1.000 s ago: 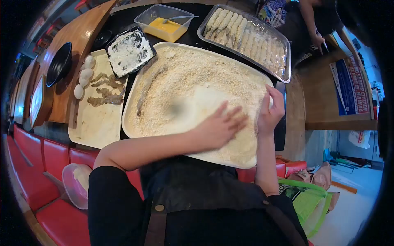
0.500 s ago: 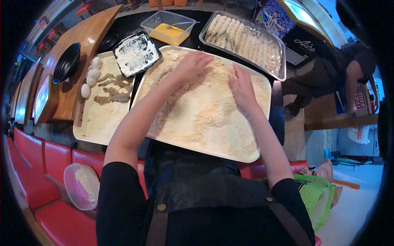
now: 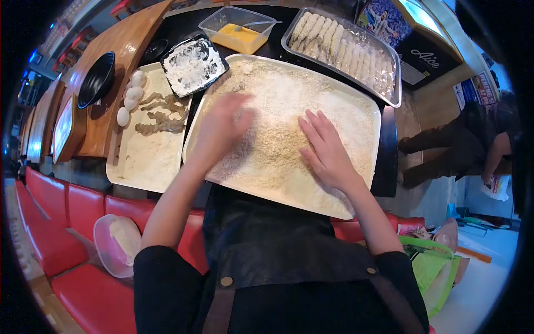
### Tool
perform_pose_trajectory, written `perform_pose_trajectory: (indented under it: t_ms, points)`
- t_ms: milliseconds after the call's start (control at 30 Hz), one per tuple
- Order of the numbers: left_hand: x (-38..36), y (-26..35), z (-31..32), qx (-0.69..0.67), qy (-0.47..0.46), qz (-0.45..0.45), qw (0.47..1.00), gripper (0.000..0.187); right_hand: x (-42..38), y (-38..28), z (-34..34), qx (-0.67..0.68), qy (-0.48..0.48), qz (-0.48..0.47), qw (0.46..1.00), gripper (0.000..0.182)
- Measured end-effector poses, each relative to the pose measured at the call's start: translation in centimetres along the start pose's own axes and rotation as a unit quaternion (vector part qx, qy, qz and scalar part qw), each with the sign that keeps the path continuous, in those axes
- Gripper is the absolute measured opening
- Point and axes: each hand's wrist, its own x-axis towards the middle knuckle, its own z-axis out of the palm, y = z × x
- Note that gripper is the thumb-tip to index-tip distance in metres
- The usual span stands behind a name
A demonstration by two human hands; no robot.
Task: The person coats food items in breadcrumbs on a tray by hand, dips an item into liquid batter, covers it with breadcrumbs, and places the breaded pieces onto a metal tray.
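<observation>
Pale breadcrumbs [image 3: 272, 142] are heaped in the middle of a large cream tray [image 3: 278, 197]. My left hand [image 3: 222, 129], blurred by motion, hovers over or touches the crumbs at the left side; its thumb stands apart from curled fingers, and nothing shows in it. On the right slope of the heap rests my right hand [image 3: 327, 146], palm down with fingers spread. Behind the tray, a clear plastic container [image 3: 396, 83] holds rows of breaded shrimp [image 3: 317, 36]. A black dish [image 3: 214, 78] of white flour [image 3: 192, 62] leans at the tray's upper left corner.
Left of the crumbs, a smaller tray [image 3: 139, 181] carries raw shrimp [image 3: 161, 123] and several eggs [image 3: 133, 93]. A clear tub [image 3: 208, 23] with beaten egg [image 3: 240, 37] stands behind. A black bowl [image 3: 97, 80] sits on the wooden table. Another person [image 3: 473, 139] is at the right.
Both hands have come back toward my body, and the right one also inward. The crumbs are now gathered into a central mound. The other person has shifted at the right.
</observation>
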Motion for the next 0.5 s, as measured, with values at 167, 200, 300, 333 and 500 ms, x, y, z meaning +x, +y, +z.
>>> perform_pose_trajectory:
  t_ms: [167,200,300,333,500]
  points:
    - [0.9,-3.0,-0.7,0.239,0.046,-0.118,0.963,0.031,1.6,-0.8,0.5,-0.032,0.003,-0.031,0.999,0.057]
    - [0.7,-3.7,0.0,0.239,0.065,-0.084,0.965,0.028,1.8,-0.8,0.7,-0.044,0.004,-0.031,0.999,0.057]
    - [0.6,-4.0,1.5,0.123,0.059,0.02,0.99,0.024,1.8,-0.2,1.5,-0.082,0.001,0.001,0.997,0.056]
    - [0.5,-1.8,1.7,0.041,0.004,-0.073,0.996,0.023,1.5,0.0,1.6,-0.096,-0.002,0.018,0.995,0.055]
    - [-0.7,0.2,0.8,0.054,-0.014,-0.062,0.996,0.028,0.5,1.0,1.0,-0.101,0.009,0.045,0.994,0.053]
